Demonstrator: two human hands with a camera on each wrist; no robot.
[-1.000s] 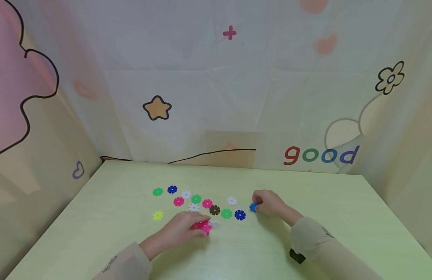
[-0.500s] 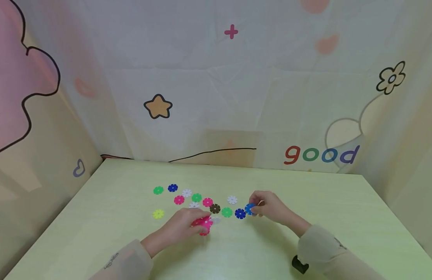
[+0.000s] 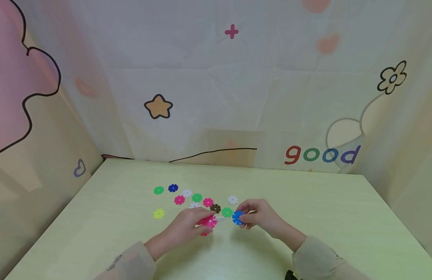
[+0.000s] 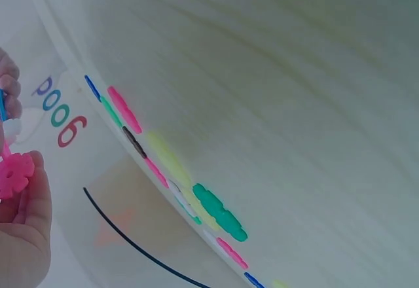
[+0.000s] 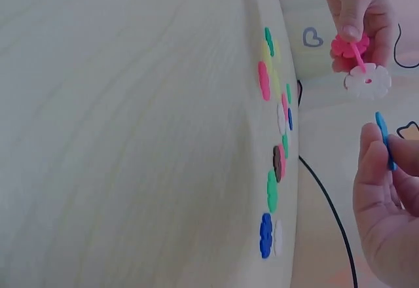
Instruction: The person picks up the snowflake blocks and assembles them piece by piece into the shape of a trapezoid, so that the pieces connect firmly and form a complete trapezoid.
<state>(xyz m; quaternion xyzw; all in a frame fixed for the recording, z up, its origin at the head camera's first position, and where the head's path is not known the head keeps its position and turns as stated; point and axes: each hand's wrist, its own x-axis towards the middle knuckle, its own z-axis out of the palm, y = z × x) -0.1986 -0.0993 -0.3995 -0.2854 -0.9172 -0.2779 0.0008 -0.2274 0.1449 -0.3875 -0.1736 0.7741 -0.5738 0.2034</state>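
My left hand (image 3: 184, 227) holds a pink notched flower-shaped plastic disc (image 3: 210, 221). In the right wrist view, a white disc (image 5: 368, 82) joins on to the pink ones by its slots and sticks out past the fingertips. A blue disc (image 3: 237, 218) is pinched between thumb and fingers of my right hand (image 3: 263, 216). It is held up facing the white disc, a small gap apart in the right wrist view (image 5: 385, 141). Both hands are raised above the table. Another pink disc (image 3: 204, 234) lies below my left hand, partly hidden.
Several loose discs lie flat beyond the hands, among them a brown disc (image 3: 215, 209), a green disc (image 3: 227, 212), a white disc (image 3: 232, 200) and a yellow disc (image 3: 158, 214). A dark blue disc (image 5: 266, 235) lies there too. A printed cloth (image 3: 188, 116) hangs behind the table (image 3: 306, 198).
My right hand has lifted the blue disc and brought it left, towards the left hand. My left hand has shifted slightly right, still holding the joined pink and white discs.
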